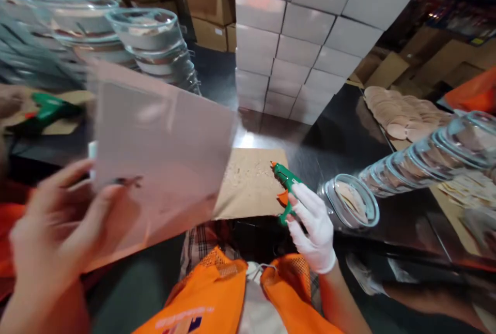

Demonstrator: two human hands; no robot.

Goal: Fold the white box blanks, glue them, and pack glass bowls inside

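My bare left hand (65, 220) grips the lower left edge of a pale, flat-sided white box (166, 153), raised and tilted at the left and blurred by motion. Its thumb lies on the near face, beside a small dark mark. My right hand (312, 223), in a white glove with bare fingertips, has its fingers loosely spread at the handle of a green glue gun (285, 176) with an orange trigger. That gun lies on a brown cardboard sheet (248, 184), nozzle pointing away from me. Whether the fingertips press on it is hard to see.
Stacked white boxes (298, 44) rise ahead. Glass bowls with inserts stand in stacks at left (151, 34) and right (426, 153), near a single bowl (352, 202). Another green glue gun (50, 109) lies left. Round wooden pieces (406, 111) lie right; another person's arm (430, 298) shows.
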